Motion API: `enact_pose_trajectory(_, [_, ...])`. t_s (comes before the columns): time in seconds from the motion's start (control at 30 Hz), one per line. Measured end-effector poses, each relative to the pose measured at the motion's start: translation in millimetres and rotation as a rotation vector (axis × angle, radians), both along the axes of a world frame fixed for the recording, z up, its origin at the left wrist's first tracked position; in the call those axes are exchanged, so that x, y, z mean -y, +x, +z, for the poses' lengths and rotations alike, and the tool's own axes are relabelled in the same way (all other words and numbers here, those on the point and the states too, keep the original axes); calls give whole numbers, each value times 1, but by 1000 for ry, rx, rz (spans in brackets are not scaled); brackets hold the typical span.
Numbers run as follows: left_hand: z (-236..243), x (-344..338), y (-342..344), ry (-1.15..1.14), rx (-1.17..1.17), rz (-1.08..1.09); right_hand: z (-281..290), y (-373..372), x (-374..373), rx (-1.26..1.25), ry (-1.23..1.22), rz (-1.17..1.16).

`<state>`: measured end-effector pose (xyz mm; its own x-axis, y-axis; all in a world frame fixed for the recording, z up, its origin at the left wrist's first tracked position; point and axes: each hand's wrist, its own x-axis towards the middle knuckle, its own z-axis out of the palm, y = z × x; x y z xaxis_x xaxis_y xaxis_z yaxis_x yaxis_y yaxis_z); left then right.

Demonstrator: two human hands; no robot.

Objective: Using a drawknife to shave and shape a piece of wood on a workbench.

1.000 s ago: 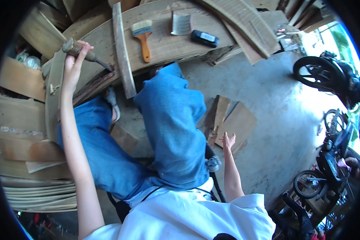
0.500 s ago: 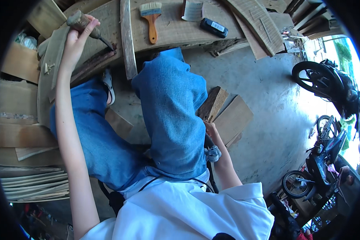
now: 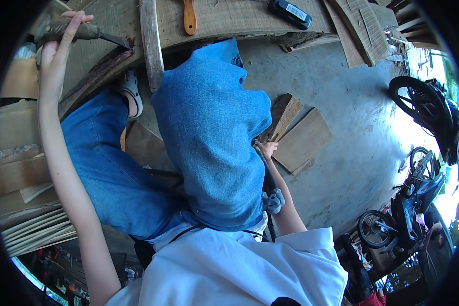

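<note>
Chisel (image 3: 90, 32) near pale plastic bag (image 3: 25, 51)

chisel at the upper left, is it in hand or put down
In hand: the left hand grips the chisel, its blade sticking out to the right.

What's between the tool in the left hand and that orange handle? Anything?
Yes: a long, narrow wooden strip crosses the worktop between the tool in the left hand and the orange handle.

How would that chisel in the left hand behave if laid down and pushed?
The chisel might roll a little, since its handle looks rounded. It should stay stiff rather than bend, as the blade appears to be metal.
</note>
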<state>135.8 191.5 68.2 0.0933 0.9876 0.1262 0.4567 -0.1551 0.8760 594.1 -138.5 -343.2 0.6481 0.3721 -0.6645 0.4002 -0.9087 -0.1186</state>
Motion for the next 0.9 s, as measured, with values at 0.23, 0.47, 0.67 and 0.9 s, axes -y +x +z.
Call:
enact_pose_trajectory(0.23, [-1, -4, 15, 0, -39, -11, 58, 54, -1, 55, 260, 107])
enact_pose_trajectory(0.47, [-21, -17, 15, 41, 153, -67, 97, 137, 6, -375, 417, -169])
enact_pose_trajectory(0.67, [-17, -10, 9, 118, 237, -11, 194, 152, -70, -1288, 324, -863])
enact_pose_trajectory(0.9, [-23, 4, 15, 97, 219, 13, 377, 91, -64, -1294, 336, -649])
